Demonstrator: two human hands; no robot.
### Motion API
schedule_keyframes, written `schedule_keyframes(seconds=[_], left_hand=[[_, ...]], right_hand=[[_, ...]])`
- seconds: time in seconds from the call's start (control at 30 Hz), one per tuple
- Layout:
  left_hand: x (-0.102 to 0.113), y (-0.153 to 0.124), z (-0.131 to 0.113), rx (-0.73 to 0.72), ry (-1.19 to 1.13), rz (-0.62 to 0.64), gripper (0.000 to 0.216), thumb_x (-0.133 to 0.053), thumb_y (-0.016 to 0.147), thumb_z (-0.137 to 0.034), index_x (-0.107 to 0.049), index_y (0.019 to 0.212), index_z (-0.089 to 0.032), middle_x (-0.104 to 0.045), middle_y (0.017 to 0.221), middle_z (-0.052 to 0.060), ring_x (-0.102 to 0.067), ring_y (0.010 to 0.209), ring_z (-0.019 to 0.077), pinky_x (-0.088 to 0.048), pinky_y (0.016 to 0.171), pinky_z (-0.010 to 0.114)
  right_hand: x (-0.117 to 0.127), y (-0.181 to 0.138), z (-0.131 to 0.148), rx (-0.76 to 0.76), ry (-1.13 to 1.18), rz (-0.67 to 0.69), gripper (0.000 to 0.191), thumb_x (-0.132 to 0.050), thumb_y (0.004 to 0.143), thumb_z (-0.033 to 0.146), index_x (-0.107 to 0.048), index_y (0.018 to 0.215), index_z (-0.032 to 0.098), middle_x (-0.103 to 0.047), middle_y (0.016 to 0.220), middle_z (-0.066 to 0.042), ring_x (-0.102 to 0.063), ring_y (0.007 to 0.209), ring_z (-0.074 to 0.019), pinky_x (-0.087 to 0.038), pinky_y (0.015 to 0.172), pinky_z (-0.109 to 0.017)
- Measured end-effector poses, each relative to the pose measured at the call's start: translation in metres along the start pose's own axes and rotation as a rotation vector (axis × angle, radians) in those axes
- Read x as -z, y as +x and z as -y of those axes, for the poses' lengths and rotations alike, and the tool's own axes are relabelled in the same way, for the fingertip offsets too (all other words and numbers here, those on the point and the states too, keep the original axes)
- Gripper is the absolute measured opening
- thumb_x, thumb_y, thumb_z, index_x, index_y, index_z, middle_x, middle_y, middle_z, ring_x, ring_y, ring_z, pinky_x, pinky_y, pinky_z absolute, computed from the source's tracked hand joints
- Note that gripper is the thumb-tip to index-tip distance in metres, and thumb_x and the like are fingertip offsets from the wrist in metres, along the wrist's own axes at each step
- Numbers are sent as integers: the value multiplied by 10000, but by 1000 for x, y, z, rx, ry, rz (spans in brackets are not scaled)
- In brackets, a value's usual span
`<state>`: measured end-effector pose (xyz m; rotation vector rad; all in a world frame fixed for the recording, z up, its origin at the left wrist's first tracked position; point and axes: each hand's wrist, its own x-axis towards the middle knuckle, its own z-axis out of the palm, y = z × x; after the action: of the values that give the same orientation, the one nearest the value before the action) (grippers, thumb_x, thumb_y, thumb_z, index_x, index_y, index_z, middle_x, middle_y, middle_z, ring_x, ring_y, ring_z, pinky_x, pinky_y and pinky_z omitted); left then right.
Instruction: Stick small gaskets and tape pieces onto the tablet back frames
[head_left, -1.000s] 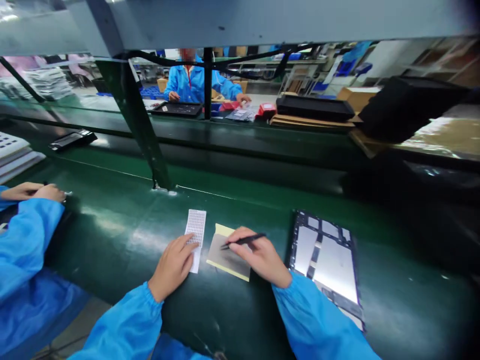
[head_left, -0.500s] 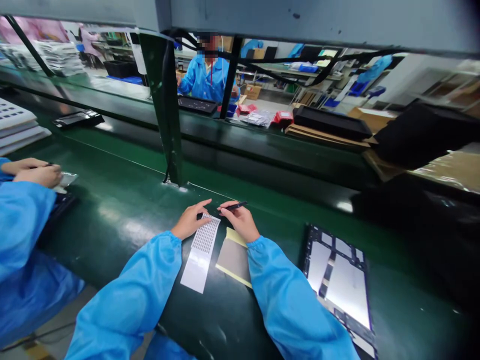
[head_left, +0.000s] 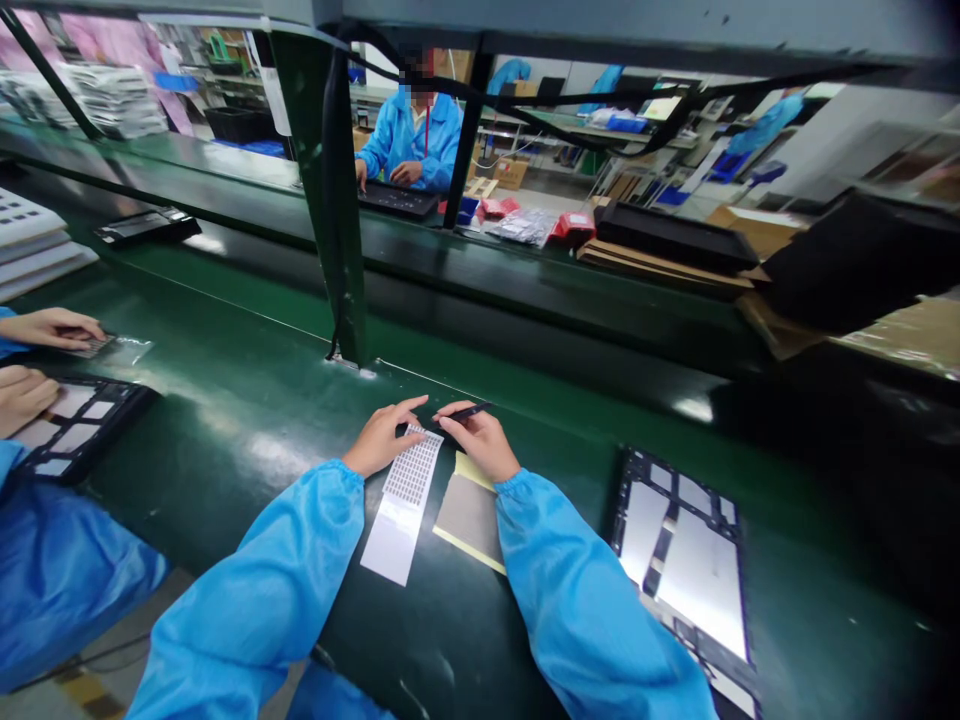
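My left hand [head_left: 386,437] rests at the upper left of a white sheet of small dark labels [head_left: 414,470], thumb over its top part, index finger stretched out and apart from it. The sheet's lower part is plain white. In my right hand [head_left: 480,440] is a slim black pen-like tool [head_left: 471,411], pinched between thumb and fingers; its lower end points left toward the sheet's top edge. Below my right wrist lies a grey-brown sheet with yellow edges [head_left: 471,515], partly hidden by my sleeve.
A flat device panel with silvery plates [head_left: 694,560] lies at right on the green table [head_left: 247,400]. At left, a co-worker's hands [head_left: 56,325] are over another panel [head_left: 82,420]. A green post [head_left: 337,220] rises beyond my hands. Another person [head_left: 412,140] sits across.
My hands and the label sheet stay almost still. At left, the co-worker's hands have moved apart, and the panel there now shows more. The person across has lowered their hands onto a black panel.
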<state>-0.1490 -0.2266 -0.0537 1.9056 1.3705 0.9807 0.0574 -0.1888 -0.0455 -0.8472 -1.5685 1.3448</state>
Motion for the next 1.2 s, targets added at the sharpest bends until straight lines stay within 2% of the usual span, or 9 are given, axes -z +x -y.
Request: schedule_keyframes(seconds=[0.2, 0.33, 0.43, 0.53, 0.63, 0.73, 0.93, 1.03, 1.2], left_hand=[[-3, 1, 0, 6, 36, -6, 628, -725, 837, -254, -503, 1423, -285, -746, 930, -20, -690, 977, 194, -474, 985, 371], [5, 0, -3, 9, 50, 1, 597, -678, 861, -260, -494, 1429, -285, -740, 964, -8, -687, 983, 195, -492, 980, 379], [17, -4, -15, -43, 72, -26, 535, -654, 880, -303, -522, 1398, -268, -714, 1138, 42, -643, 1124, 234, -466, 1042, 438], [16, -9, -44, -203, 272, -210, 409, -661, 893, -381, -606, 1284, -274, -647, 1300, 72, -578, 1235, 290, -443, 1067, 510], [-17, -23, -91, -416, 266, -200, 247, -629, 937, -289, -639, 1184, -280, -688, 1185, 56, -634, 1125, 252, -506, 988, 456], [-77, -44, -142, -594, 150, 73, 140, -571, 974, -246, -653, 1087, -262, -710, 1076, 43, -665, 1029, 210, -552, 899, 383], [-191, -43, -171, -719, 221, 316, 107, -597, 946, -233, -651, 1031, -198, -691, 1102, 94, -665, 1017, 243, -579, 850, 398], [-209, -33, -164, -748, 248, 345, 93, -596, 942, -215, -642, 1017, -189, -679, 1084, 99, -655, 1020, 247, -581, 840, 395], [-208, -31, -160, -754, 205, 354, 136, -551, 969, -214, -631, 1077, -193, -668, 1123, 97, -634, 1066, 242, -571, 885, 386]], right_hand=[[-5, 4, 4, -13, 11, 2, 375, -757, 778, 566, -716, 895, 212, -756, 901, -54, -727, 864, -212, -595, 845, -369], [0, -8, 43, 73, 17, -92, 323, -757, 799, 531, -724, 860, 216, -764, 860, -50, -734, 841, -207, -612, 806, -356], [28, -52, 91, 182, -77, -172, 179, -745, 854, 405, -752, 875, 227, -771, 883, -52, -735, 857, -204, -614, 789, -348], [72, -129, 123, 217, -153, -345, 94, -773, 841, 342, -767, 871, 253, -777, 857, -53, -742, 824, -222, -625, 750, -378], [107, -216, 118, 156, -195, -618, 94, -826, 786, 330, -769, 836, 274, -778, 809, -49, -749, 783, -243, -633, 726, -411], [124, -278, 89, 57, -202, -865, 118, -847, 753, 337, -759, 788, 265, -779, 795, -45, -751, 778, -247, -636, 720, -409], [117, -300, 54, -83, -271, -1051, 106, -800, 781, 321, -751, 811, 231, -780, 839, -54, -755, 831, -250, -634, 799, -419], [112, -295, 53, -51, -332, -1060, 72, -773, 804, 293, -757, 828, 226, -781, 849, -50, -754, 850, -245, -607, 923, -464], [109, -294, 54, -10, -398, -1011, 18, -759, 820, 247, -763, 819, 229, -782, 819, -34, -747, 771, -220, -563, 1029, -504]])
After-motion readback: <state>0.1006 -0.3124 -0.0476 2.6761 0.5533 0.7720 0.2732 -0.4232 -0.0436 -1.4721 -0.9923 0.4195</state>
